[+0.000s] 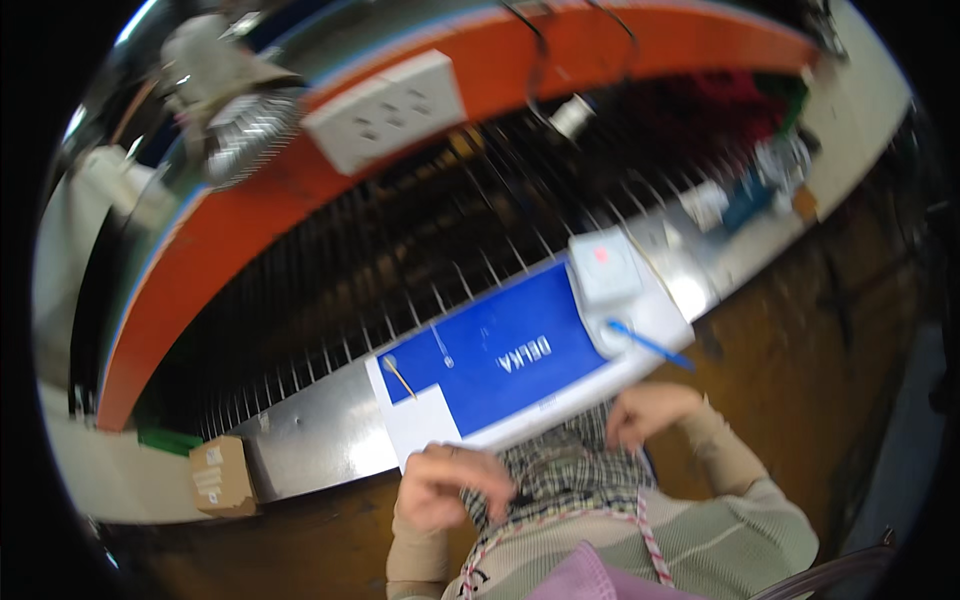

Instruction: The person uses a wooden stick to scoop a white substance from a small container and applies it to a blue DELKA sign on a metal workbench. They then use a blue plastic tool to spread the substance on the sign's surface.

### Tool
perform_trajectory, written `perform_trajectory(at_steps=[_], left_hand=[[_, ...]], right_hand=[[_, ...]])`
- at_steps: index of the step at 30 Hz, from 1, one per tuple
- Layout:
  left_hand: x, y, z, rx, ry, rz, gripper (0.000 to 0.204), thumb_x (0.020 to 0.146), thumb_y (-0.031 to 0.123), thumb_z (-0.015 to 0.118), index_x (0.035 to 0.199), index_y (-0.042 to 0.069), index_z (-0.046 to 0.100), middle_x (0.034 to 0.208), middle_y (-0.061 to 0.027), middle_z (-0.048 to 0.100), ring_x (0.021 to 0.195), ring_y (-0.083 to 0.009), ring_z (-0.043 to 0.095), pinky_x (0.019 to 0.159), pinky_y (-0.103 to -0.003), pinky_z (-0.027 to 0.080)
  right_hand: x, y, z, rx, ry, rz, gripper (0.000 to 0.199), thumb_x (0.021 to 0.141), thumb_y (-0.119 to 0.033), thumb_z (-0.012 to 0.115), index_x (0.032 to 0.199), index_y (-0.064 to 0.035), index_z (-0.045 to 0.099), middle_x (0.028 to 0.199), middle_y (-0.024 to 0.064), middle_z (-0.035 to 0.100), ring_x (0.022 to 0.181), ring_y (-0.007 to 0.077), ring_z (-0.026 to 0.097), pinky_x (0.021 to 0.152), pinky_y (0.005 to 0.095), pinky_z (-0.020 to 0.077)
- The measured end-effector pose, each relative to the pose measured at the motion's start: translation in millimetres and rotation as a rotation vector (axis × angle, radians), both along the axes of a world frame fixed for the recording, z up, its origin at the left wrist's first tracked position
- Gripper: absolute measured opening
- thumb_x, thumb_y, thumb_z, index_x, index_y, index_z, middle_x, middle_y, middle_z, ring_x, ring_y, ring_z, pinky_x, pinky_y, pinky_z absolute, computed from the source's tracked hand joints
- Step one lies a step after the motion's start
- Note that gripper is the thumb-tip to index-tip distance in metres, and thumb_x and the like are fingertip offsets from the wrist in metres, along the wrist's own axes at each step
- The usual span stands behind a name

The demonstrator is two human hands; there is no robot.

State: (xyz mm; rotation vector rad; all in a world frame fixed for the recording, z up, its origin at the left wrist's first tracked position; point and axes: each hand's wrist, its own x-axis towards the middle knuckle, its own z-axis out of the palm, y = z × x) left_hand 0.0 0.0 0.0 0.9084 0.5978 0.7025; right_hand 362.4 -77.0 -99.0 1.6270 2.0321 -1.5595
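My left hand (450, 485) is in front of the near edge of a blue and white mat (500, 350), over my checked lap cloth. Its fingers are bent and drawn together; anything between them is too blurred to make out. Farther right, my right hand (645, 412) hangs near the mat's right end, fingers curled downward, their tips hard to read. On the mat lie a thin yellowish stick (402, 382) and a fine pale strand (441, 345) with a small loop. A pale box (605, 265) stands at the mat's right, and a blue pen-like stick (650, 345) rests beside it.
Under the mat runs a shiny metal ledge (320, 430), with a cardboard box (222, 478) at its left end. Behind it are thin metal bars (350, 265) and an orange beam with a white socket strip (385, 112). A lamp (250, 135) hangs at upper left.
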Motion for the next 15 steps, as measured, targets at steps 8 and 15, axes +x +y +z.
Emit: perform_trajectory(at_steps=[8,15], left_hand=[[54,37,-43,0.128,0.319,-0.108,0.048,0.101,0.027,0.054,0.131,-0.009,0.055,0.107,-0.0206,0.067,0.091,-0.0263,0.066,0.085,-0.040,0.054],[38,201,77,0.169,-0.456,0.390,0.099,0.086,0.022,0.057,0.156,-0.005,-0.008,0.166,-0.0247,-0.005,0.154,-0.0364,-0.005,0.126,-0.053,-0.001]], right_hand=[[15,-146,-250,-0.386,0.108,-0.558,0.042,0.073,-0.005,0.071,0.115,-0.0016,0.068,0.096,0.0119,0.072,0.079,0.0238,0.069,0.065,0.0404,0.0583],[-2,-162,-330,-0.846,0.387,-0.830,0.071,0.075,-0.013,0.084,0.140,-0.0067,0.054,0.125,0.0117,0.067,0.102,0.0298,0.069,0.083,0.0406,0.0632]])
